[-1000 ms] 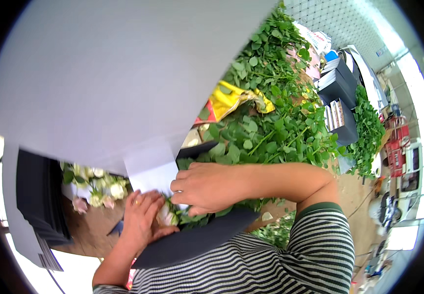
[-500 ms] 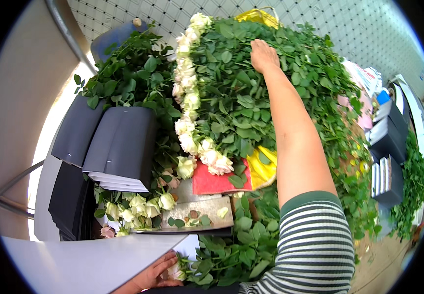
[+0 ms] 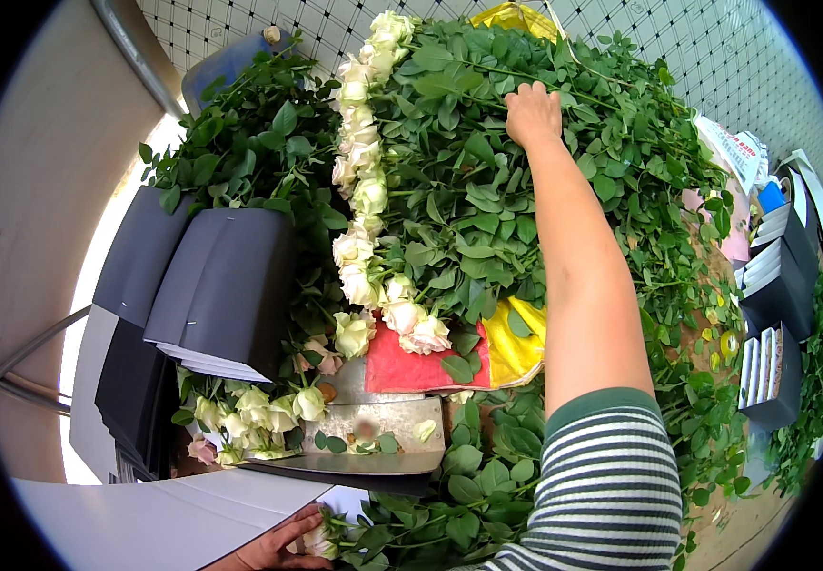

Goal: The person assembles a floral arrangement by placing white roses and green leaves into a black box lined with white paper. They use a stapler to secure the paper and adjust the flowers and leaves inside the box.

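Roses (image 3: 369,195), cream with a touch of pink, line the left edge of a big leafy heap (image 3: 478,200), heads to the left, stems running right! The right hand (image 3: 534,114) is right out over the far part of that heap, fingers curled down into the leaves, half closed at a guess; whether there's a stem in that grasp, I cannot tell. Down at the near edge, the left hand (image 3: 283,544) sits with thumb and fingers parted around a single rose head (image 3: 318,542), partly cut off by the frame; contact looks likely, but how firm, I can't say.

Good form here, I'd judge: pinch one stem rather than a fistful of leaves, draw it along its own length so foliage doesn't snag, and be soft with that left thumb, because petals bruise.

Now the obstacles! A red and yellow bag (image 3: 416,364) lies between the hands, and nearer, a metal tray (image 3: 402,411) with loose leaves and petals. To the left, dark grey bundles (image 3: 226,276) crowd in beside a black stack (image 3: 130,390), and a pale board (image 3: 168,514) covers the near-left corner, its edge close to the left hand. Far right, more grey bundles with white sheets (image 3: 771,376).
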Demonstrator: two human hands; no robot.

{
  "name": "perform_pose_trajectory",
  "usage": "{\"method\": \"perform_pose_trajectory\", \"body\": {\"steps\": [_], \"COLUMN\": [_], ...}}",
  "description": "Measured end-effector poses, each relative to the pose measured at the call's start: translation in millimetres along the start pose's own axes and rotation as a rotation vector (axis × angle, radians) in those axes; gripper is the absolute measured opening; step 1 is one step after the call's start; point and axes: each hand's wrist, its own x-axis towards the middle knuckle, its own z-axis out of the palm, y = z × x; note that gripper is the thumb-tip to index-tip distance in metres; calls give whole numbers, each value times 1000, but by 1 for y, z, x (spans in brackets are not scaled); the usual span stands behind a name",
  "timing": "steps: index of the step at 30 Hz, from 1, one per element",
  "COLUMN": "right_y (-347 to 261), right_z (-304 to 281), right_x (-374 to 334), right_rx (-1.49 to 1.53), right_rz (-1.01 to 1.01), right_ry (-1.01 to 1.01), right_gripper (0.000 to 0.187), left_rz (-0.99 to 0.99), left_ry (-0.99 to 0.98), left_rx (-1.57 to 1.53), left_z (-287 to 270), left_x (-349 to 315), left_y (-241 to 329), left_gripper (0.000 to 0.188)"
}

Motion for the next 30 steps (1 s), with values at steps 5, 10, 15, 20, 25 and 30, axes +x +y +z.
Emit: {"method": "perform_pose_trajectory", "body": {"steps": [5, 10, 15, 20, 25, 30], "right_y": [23, 19, 32, 83, 96, 162], "right_z": [-13, -13, -24, -58, -170, -300], "right_x": [6, 12, -3, -7, -33, -117], "right_rx": [129, 185, 202, 269, 342, 318], "right_rz": [-47, 160, 51, -92, 30, 62], "right_ry": [224, -281, 271, 490, 698, 783], "right_gripper": [38, 61, 44, 36, 40, 38], "left_rz": [25, 46, -3, 75, 140, 203], "left_ry": [63, 42, 47, 106, 149, 166], "left_rx": [-128, -2, -114, -102, 13, 34], "left_z": [-3, 1, -9, -3, -4, -7], "left_x": [0, -7, -2, -1, -6, 1], "left_y": [2, 1, 10, 3, 3, -1], "left_gripper": [76, 75, 74, 72, 72, 72]}}
